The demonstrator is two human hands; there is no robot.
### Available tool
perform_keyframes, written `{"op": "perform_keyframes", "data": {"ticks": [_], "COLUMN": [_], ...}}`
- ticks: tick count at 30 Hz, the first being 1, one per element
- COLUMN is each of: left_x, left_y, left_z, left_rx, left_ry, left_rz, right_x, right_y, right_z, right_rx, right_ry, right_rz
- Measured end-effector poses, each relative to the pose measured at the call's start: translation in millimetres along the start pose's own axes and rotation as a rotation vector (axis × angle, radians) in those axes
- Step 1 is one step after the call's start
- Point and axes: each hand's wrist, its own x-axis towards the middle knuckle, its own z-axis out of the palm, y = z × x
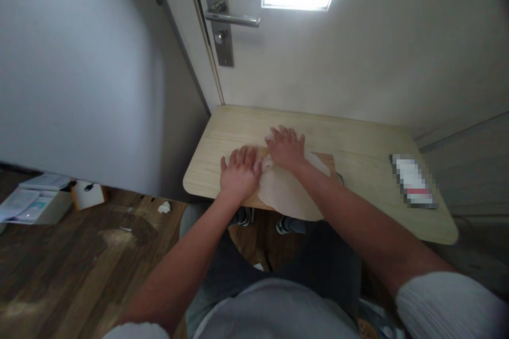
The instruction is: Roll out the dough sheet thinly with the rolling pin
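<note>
Grey shirt cut off below, left hand and right hand spread palm-down, partly hiding pale sheet

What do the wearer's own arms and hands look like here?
The left hand and right hand are ungloved, with no watch or bracelet visible. The pale left sleeve and right sleeve end near the elbows; the right shows fine ridges or creases.

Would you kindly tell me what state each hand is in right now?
Left hand: open, palm down by the left side of the pale sheet.
Right hand: open, palm down at the sheet's far side.
</note>
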Motion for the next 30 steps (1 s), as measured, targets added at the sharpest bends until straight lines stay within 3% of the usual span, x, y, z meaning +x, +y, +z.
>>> {"op": "perform_keyframes", "data": {"ticks": [9, 14, 23, 30], "left_x": [-37, -43, -33, -22], "left_y": [12, 20, 46, 45], "left_z": [-7, -3, 1, 5], "left_rx": [-0.054, -0.101, -0.133, -0.134], "left_ry": [0.005, -0.004, -0.027, 0.031], "left_rz": [0.128, 0.146, 0.221, 0.168], "right_x": [-64, -94, -95, -85], "right_y": [17, 30, 52, 57], "right_z": [-16, -17, -38, -23], "right_rx": [-0.066, -0.091, -0.110, -0.086], "right_ry": [-0.040, -0.009, -0.006, 0.036], "right_rz": [-0.038, -0.038, 0.033, 0.036]}}
